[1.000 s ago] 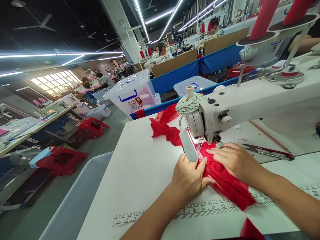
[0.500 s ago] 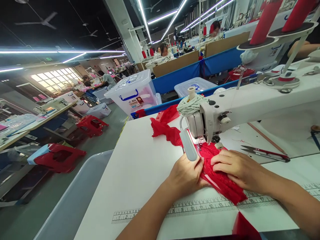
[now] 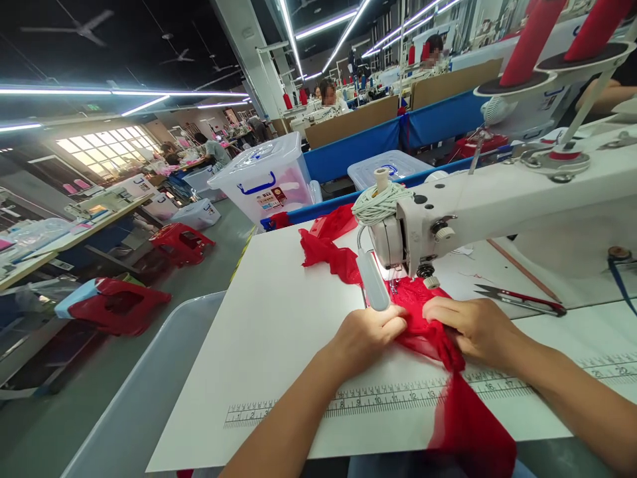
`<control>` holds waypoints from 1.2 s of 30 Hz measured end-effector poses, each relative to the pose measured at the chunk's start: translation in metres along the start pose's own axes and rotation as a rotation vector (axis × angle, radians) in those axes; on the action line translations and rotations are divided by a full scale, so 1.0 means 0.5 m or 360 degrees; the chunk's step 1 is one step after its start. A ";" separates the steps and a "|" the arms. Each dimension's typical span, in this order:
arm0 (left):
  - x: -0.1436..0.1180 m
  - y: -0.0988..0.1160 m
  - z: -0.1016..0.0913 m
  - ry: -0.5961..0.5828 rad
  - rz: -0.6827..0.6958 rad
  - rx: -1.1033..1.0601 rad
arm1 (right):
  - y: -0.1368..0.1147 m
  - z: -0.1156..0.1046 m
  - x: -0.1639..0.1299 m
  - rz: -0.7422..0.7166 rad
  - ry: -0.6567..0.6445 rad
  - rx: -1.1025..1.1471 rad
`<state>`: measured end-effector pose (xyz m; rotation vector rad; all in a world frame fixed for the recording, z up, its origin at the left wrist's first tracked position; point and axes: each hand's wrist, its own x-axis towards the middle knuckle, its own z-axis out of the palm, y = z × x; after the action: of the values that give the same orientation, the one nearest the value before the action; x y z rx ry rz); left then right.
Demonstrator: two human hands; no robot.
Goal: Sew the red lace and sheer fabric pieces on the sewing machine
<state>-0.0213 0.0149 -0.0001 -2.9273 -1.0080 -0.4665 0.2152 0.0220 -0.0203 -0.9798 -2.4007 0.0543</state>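
Fingertips of the left hand (image 3: 365, 335) curl down onto the red lace (image 3: 423, 328) and pinch its edge against the table (image 3: 279, 332), just at the foot of the white lamp (image 3: 372, 282) by the needle. Right hand (image 3: 472, 325) lies knuckles-up on the other side, fingers bent and bunching the cloth under them, so both hands are closed on the fabric rather than flat. And that is the change: a second ago the right palm was spread wide over a smooth piece, and the lace ran flat across the printed ruler (image 3: 388, 401); now it is gathered into a narrow ridge between the two hands, and the loose tail drops off the near edge of the table towards the person's lap. It reads as the piece being turned or re-folded under the presser foot, not as a seam running, though the needle itself is too hidden to say. The lace's long axis runs from that hanging tail at the near right, up between the hands, under the machine head (image 3: 398, 242), and out the far side, where a crumpled stretch of it (image 3: 331, 255) points away to the far left. Scissors (image 3: 520, 300) lie well clear to the right, beside the machine arm. Further off, a cone of pale cord (image 3: 381, 202) sits on the head, a clear plastic bin (image 3: 263, 179) stands beyond the table, red stools (image 3: 182, 242) dot the aisle, and other people sit at distant benches.
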 end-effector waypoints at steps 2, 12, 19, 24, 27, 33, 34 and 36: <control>0.002 -0.001 -0.004 -0.0018 -0.0229 -0.0402 | 0.002 0.000 0.001 -0.0010 -0.0047 0.0182; 0.058 -0.002 -0.012 0.0055 -0.0899 -0.1161 | -0.004 0.018 0.015 0.0330 0.0098 0.0571; 0.061 -0.008 -0.036 -0.0252 -0.0836 -0.1504 | -0.003 0.012 0.024 0.0510 0.0198 0.0866; 0.063 0.004 -0.025 -0.0170 -0.1017 -0.1566 | -0.007 0.003 0.029 0.0643 0.0296 0.0957; 0.067 0.000 -0.033 -0.0263 -0.1116 -0.1670 | -0.011 -0.003 0.031 0.0716 0.0319 0.0997; 0.090 -0.020 -0.041 -0.0165 -0.1062 -0.1716 | -0.015 -0.007 0.032 0.0700 0.0268 0.1013; 0.093 -0.023 -0.040 -0.0137 -0.1050 -0.1710 | -0.015 -0.008 0.032 0.0723 0.0305 0.0989; 0.098 -0.028 -0.041 -0.0126 -0.1039 -0.1711 | -0.014 -0.008 0.030 0.0808 0.0386 0.0964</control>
<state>0.0015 0.0531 0.0322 -3.3121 -2.3434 -1.2404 0.2039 0.0261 -0.0079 -1.1736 -1.6987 0.7517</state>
